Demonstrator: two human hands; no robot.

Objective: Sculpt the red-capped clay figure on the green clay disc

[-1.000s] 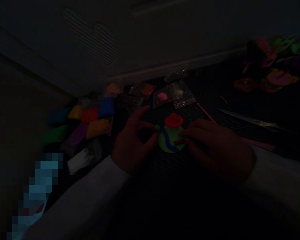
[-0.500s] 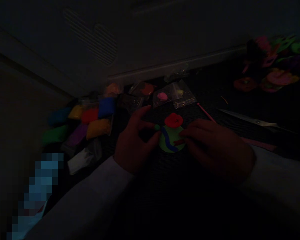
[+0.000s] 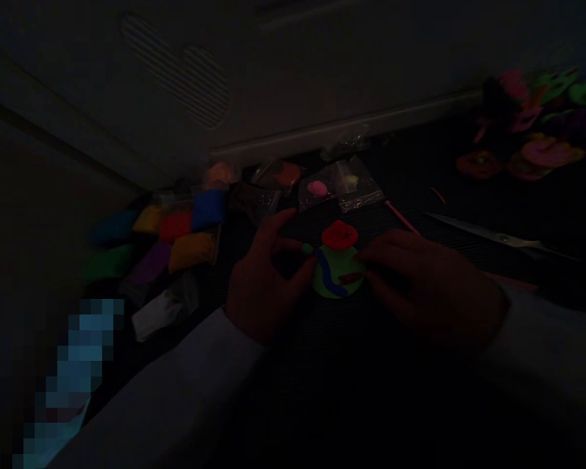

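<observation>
A flat clay figure lies in front of me: a light green disc (image 3: 342,260) with a red clay piece (image 3: 339,236) at its top. A wavy blue strip (image 3: 328,273) and a short brown-red strip (image 3: 350,279) lie across the disc. A small dark green ball (image 3: 307,249) sits at its left edge. My left hand (image 3: 268,280) has thumb and index finger closed around that left edge, by the ball. My right hand (image 3: 415,280) has its fingertips and thumb on the disc's right edge. Dim light hides the finer finger contact.
Packs of coloured clay (image 3: 193,251) are heaped at the left. Clear bags with clay bits (image 3: 317,189) lie behind the figure. Scissors (image 3: 505,239), a pink stick (image 3: 401,217) and a pink strip (image 3: 512,281) are at the right. Finished-looking clay pieces (image 3: 544,153) stand at the far right.
My right hand has shifted slightly right, off the brown-red strip, which now shows in full on the disc. The left hand has barely moved.
</observation>
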